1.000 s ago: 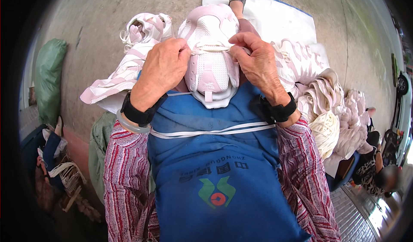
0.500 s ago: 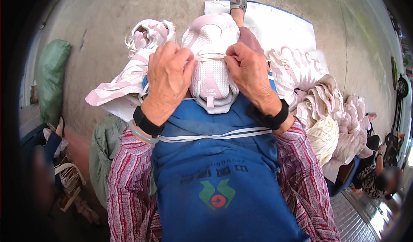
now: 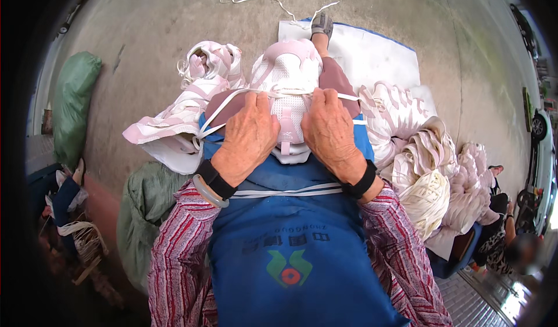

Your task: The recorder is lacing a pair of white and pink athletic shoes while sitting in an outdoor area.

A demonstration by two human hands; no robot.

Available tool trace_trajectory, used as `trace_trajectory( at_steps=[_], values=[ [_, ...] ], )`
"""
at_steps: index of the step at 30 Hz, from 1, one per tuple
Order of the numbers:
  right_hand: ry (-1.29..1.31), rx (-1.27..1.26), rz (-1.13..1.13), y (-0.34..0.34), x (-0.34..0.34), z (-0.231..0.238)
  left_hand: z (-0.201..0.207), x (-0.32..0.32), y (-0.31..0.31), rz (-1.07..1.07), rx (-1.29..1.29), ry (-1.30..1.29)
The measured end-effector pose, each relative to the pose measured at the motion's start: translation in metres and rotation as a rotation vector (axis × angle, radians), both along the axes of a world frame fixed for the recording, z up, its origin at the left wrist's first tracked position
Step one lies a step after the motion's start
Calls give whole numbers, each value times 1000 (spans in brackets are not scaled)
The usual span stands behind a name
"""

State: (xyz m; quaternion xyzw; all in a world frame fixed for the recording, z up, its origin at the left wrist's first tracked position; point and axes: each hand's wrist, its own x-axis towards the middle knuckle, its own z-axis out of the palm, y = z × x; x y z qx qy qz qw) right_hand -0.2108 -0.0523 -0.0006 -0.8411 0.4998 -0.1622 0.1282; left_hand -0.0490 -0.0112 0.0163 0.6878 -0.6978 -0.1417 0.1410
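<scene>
Upper: white mesh with smooth pink panels, a rounded far end and a small pink tab at the near end; the upper point(image 3: 289, 107) lies at the lap, between the two hands.
Lace: flat white lace point(image 3: 283, 94) crosses the upper; at the left it bows out in a loose loop, at the right it runs out fairly straight.
Left hand: the left hand point(image 3: 250, 132) has its fingers curled and drawn together on the lace at the upper's left edge, tips partly hidden.
Right hand: the right hand point(image 3: 329, 126) matches it at the right edge, fingers bunched narrow on the lace.
Apron: soft, creased blue apron point(image 3: 244, 269), crossed by thin white cord point(image 3: 285, 193).
Left stack: pink-and-white uppers point(image 3: 180, 109), overlapping.
Right stack: more uppers point(image 3: 389, 109), ribbed where they nest, beside a rounded cream bundle point(image 3: 425, 202) of strands.
Floor: dull grey concrete floor point(image 3: 157, 25), bearing a smooth white sheet point(image 3: 378, 54) with a blue edge.
Sack: bulging, wrinkled green sack point(image 3: 75, 106), far left.
</scene>
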Motion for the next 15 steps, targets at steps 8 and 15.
trace_trajectory(
  at_steps=[8,15],
  values=[
    [-222,33,88,-9,-6,-23,-23,-8,-1,86,-29,119],
    [-266,165,92,-10,-15,-25,-25,3,2,-330,-217,-119]
  ],
)
